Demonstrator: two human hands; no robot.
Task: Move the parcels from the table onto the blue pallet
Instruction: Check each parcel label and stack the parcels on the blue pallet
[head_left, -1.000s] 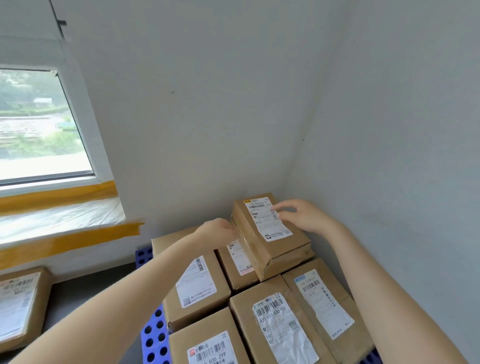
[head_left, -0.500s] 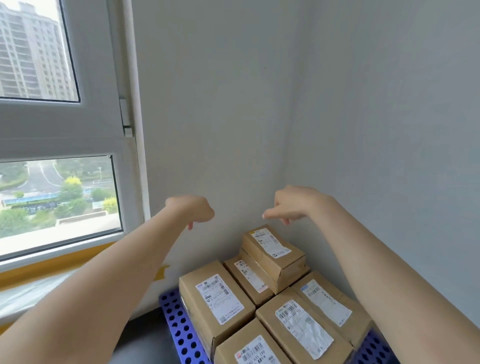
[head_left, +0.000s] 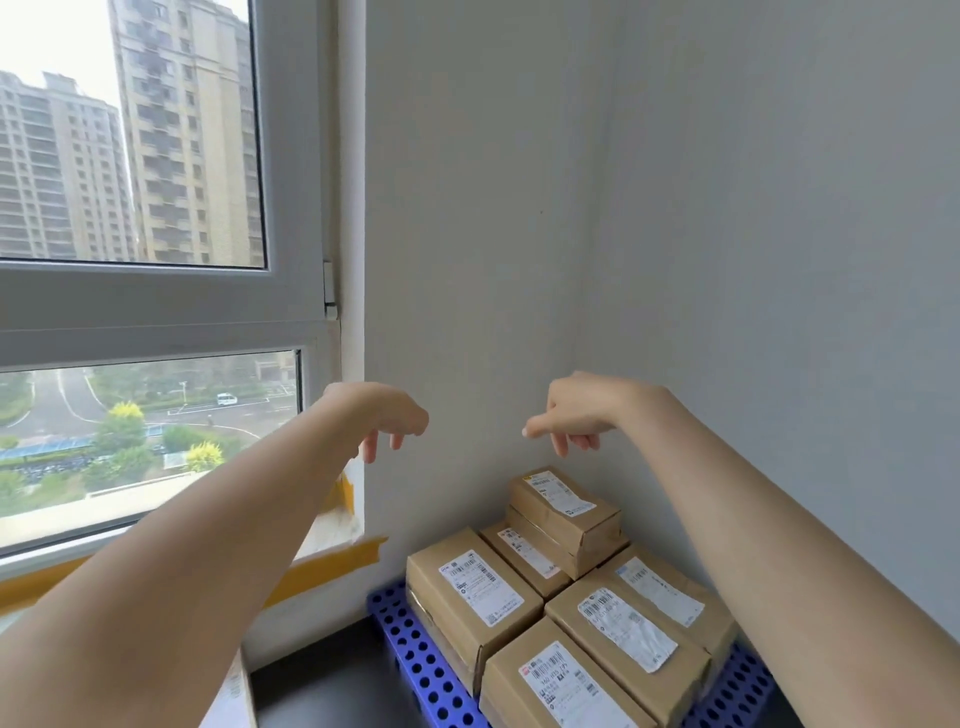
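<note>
Both arms reach forward at full stretch, wrists bent so the hands droop above the blue pallet (head_left: 415, 670). The left hand (head_left: 387, 418) hangs with fingers loosely curled, gripping nothing. The right hand (head_left: 576, 415) is just as slack and empty, one finger pointing left. The parcels (head_left: 566, 587) sit stacked on the pallet, well below both hands, in the wall corner.

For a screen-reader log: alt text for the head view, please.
Both hands, left hand and right hand, hang empty with loosely curled fingers above brown labelled parcels stacked on a blue pallet in a white corner; a window is at left.
</note>
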